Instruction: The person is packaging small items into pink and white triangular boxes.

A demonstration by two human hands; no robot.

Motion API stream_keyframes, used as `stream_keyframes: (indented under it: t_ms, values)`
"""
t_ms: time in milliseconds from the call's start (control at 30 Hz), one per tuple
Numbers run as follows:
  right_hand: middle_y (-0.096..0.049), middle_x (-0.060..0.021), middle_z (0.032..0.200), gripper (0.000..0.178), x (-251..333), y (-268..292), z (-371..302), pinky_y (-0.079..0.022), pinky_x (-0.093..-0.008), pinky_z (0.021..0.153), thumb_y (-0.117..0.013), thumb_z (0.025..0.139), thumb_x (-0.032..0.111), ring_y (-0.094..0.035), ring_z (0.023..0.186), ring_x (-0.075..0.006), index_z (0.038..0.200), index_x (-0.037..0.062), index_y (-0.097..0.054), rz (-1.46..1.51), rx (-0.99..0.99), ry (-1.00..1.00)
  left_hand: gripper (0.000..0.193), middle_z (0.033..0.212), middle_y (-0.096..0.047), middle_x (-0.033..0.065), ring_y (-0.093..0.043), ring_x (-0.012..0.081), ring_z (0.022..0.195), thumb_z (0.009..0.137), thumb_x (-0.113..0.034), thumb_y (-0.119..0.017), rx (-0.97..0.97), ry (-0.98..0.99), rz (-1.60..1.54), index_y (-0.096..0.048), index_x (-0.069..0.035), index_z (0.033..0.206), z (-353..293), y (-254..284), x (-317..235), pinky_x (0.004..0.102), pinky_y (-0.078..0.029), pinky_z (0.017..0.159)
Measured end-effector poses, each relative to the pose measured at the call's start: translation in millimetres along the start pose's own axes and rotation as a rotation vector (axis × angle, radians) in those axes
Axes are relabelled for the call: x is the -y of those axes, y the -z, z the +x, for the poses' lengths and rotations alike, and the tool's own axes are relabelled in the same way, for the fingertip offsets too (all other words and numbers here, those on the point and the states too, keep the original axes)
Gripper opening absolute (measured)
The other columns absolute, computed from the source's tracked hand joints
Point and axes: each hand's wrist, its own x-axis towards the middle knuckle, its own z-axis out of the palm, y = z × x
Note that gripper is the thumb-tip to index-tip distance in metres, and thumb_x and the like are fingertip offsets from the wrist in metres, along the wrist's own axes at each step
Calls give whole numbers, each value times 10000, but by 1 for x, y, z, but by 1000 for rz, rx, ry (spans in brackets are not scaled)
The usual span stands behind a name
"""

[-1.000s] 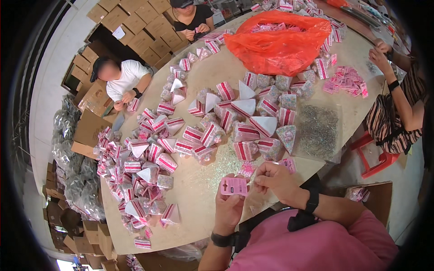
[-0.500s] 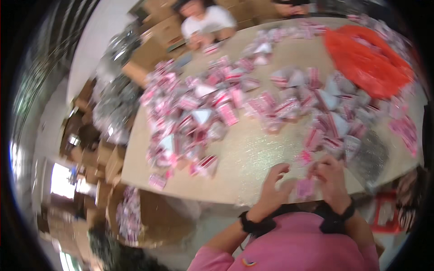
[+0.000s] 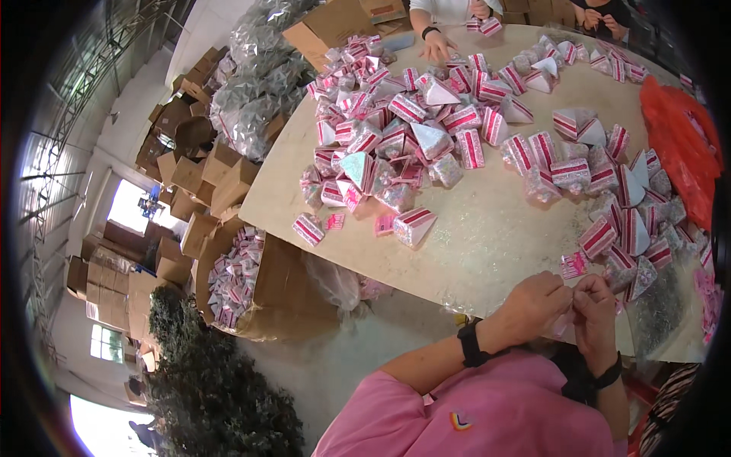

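At the near edge of the table, my left hand (image 3: 535, 306) and my right hand (image 3: 595, 311) meet with fingertips pinched together. Between them is a small pink plastic packet (image 3: 562, 327), mostly covered by my fingers, with only a pale pink edge showing below. Just beyond my fingers lies a bright pink tag (image 3: 572, 265). Next to it are several clear-wrapped, wedge-shaped pieces with pink and white striped sides, such as this cake-slice-shaped pack (image 3: 598, 237).
A big heap of similar wedge packs (image 3: 406, 109) covers the table's far left. A red plastic bag (image 3: 680, 145) lies at right, clear plastic film (image 3: 661, 316) near my right hand. A cardboard box (image 3: 293, 293) of packs stands left below the table. Co-worker's hand (image 3: 436, 46) reaches in opposite.
My hands were apart around the pink packet; now their fingertips come together on it. The view has swung, showing more of the left side. Opposite, a co-worker's hand now stretches toward the heap.
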Motion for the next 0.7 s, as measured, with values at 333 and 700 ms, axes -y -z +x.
stream_keyframes:
  t_ms: [333, 700]
  values:
    - [-597, -54, 757, 142, -12, -4, -1, -465, -231, 541, -638, 856, 124, -565, 602, -109, 894, 20, -548, 193, 77, -162, 211, 829, -553, 137, -562, 326, 772, 723, -83, -631, 19, 49, -7, -559, -31, 915, -4, 6, 1, 393, -468, 676]
    - [-605, -83, 660, 159, 2, 2, -8, -419, -200, 414, -683, 818, 108, -544, 470, -114, 786, 11, -561, 125, 194, -393, 279, 975, -581, 167, -556, 355, 921, 754, -134, -615, 304, 240, -304, -562, -11, 999, -5, 36, 8, 410, -458, 797]
